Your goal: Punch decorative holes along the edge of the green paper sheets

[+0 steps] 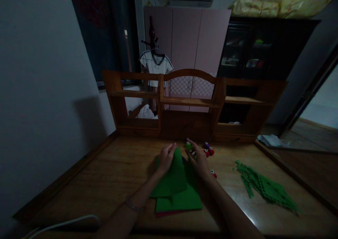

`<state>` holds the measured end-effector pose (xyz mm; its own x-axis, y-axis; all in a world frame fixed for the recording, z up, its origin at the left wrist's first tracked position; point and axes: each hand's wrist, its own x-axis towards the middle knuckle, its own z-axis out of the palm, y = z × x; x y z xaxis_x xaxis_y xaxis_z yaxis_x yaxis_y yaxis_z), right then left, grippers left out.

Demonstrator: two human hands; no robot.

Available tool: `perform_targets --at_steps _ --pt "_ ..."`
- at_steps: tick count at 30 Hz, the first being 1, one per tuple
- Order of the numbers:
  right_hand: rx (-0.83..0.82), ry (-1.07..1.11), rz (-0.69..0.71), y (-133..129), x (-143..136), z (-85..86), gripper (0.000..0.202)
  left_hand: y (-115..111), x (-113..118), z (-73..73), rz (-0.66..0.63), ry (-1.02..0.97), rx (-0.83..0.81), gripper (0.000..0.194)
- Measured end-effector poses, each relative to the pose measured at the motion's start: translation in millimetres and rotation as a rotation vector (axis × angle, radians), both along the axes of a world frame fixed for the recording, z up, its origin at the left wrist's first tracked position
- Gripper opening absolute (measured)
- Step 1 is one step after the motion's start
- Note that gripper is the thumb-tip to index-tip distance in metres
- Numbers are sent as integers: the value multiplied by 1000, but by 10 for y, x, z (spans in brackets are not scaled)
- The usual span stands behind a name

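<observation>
No writing, brand or number can be read anywhere. At the upper right of the frame, yellow sacks (pixel 253 7) carry faint reddish marks, too blurred to tell as letters. Above centre, slightly left, a pixelated patch (pixel 158 59) covers the neckline of a white shirt (pixel 158 69), illegible.

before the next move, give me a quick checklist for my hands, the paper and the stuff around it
1. Left hand gripping the upper green sheet: ok.
2. Right hand touching the small eyed things beside its fingers: cannot tell, view too dark.
3. Lower green sheet fully covering the reddish layer beneath: not ok, an edge shows along the near side.
4. Cut green paper apart from the sheets: ok, off to the right.
5. White cable apart from the sheets: ok.
</observation>
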<state>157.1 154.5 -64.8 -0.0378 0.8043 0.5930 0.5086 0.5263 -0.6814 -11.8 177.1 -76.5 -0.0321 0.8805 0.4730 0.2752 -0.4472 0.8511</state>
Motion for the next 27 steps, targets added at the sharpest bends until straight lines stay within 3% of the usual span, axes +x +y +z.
perform_targets --at_steps 7,19,27 --pt "53 -176 -148 95 49 -94 30 -34 49 44 81 263 189 34" --pt "98 -516 -150 166 92 -220 17 -14 57 5 153 313 199 34" --pt "106 -559 -101 185 45 -261 35 9 38 -10 191 289 203 32"
